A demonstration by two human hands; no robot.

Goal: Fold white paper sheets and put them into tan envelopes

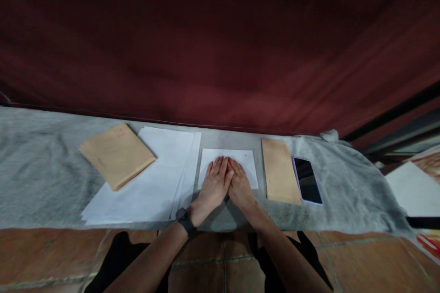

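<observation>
Resting our left hand [213,184] and right hand [240,187] on white paper [249,163], we hold our fingers [216,166] outstretched. Both hands touch.

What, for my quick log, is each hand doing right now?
Left hand: open, laid flat on the white paper, gripping nothing visible.
Right hand: open, flat on the same paper, touching the left.

left hand [213,182]: flat, back up, fingers pointing far and a bit right | right hand [240,186]: flat, back up, fingers pointing far and a bit left | hands touch in the middle | left arm [156,252]: slants from near left | right arm [278,247]: slants from near right
</observation>
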